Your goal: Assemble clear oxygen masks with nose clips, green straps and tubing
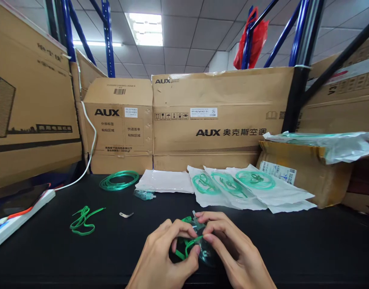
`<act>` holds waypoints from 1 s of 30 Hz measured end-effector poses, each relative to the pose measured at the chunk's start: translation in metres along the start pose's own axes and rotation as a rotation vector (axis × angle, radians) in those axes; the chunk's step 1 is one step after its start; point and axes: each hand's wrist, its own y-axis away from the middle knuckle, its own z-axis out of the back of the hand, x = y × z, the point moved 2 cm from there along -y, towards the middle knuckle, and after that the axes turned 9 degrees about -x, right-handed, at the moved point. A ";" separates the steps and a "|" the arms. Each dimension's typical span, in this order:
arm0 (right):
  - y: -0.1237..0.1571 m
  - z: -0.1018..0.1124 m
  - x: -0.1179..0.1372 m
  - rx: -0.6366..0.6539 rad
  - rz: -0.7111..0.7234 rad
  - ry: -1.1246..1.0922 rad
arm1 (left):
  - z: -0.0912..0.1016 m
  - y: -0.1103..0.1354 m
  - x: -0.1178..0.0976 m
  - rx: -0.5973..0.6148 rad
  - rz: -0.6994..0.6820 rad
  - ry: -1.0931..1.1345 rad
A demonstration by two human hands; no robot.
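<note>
My left hand and my right hand meet low in the middle over the black table. Together they pinch a clear plastic mask with a green strap, fingers curled round it. A loose green strap lies to the left. A small metal clip rests ahead of my left hand. Farther back lie a coil of green tubing and a small clear connector.
Several sealed bags holding green tubing fan out at the back right, beside a stack of empty bags. An open carton stands right. AUX cardboard boxes wall the back. A power strip with white cable lies left.
</note>
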 end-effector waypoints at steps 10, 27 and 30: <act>-0.017 0.022 0.017 -0.112 0.042 0.077 | 0.003 -0.001 0.000 -0.001 0.038 -0.004; -0.021 0.027 0.020 -0.140 -0.130 0.072 | 0.004 -0.001 0.007 0.054 0.108 0.088; -0.020 0.020 0.008 -0.063 -0.288 0.065 | 0.005 -0.002 0.007 0.062 0.139 0.152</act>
